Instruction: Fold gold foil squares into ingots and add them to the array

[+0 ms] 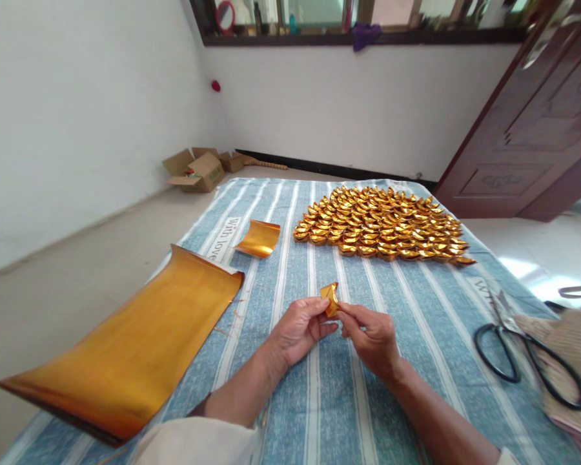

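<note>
foil sheets [126, 355] left | folded ingots [382, 226] behind | scissors [527, 361] right

bright daylight from the window [358, 16], floor glare at right, edges bowed.

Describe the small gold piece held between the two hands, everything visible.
The small gold piece is a shiny, foil-like paper folded into a compact, angular wedge with creased facets, orange-gold in colour. It is held above the striped blue cloth, pinched from both sides: the left hand grips its left edge, the right hand its lower right. Its pointed top sticks up free. Finer folds are too small to tell.
</note>
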`<state>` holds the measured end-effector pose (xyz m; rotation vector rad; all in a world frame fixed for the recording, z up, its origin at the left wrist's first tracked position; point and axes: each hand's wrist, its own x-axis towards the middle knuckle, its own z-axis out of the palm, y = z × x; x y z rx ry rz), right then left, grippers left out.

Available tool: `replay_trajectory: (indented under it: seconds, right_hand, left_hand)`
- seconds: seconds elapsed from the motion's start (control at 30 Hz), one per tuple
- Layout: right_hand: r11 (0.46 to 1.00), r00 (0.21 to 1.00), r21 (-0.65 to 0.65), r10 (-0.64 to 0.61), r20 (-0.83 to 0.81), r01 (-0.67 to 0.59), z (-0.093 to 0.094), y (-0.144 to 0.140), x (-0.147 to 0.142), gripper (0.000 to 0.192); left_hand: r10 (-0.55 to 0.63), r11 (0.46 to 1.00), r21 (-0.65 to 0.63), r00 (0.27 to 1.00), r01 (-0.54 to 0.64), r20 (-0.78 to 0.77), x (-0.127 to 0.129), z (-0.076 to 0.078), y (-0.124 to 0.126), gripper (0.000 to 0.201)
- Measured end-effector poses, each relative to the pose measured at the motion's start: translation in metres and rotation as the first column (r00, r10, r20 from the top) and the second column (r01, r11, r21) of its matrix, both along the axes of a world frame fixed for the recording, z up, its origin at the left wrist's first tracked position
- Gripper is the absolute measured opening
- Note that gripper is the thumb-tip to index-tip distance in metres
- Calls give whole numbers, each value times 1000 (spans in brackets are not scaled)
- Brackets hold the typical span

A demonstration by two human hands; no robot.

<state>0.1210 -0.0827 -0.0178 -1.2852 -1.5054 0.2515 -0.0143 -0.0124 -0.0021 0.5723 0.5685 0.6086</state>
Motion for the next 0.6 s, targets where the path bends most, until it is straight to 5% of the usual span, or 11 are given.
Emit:
replay_trajectory:
  seconds: [0.33, 0.6]
  right_hand:
    - [997, 982, 74, -17, 188, 4, -4, 2, 6, 20]
    - [999, 996, -6, 41, 79, -41, -7, 2, 3, 35]
  left_hand:
    - [15, 1000, -19, 998, -16, -54, 0, -7, 2, 8]
    - [-19, 999, 30, 998, 21, -53, 0, -8, 1, 17]
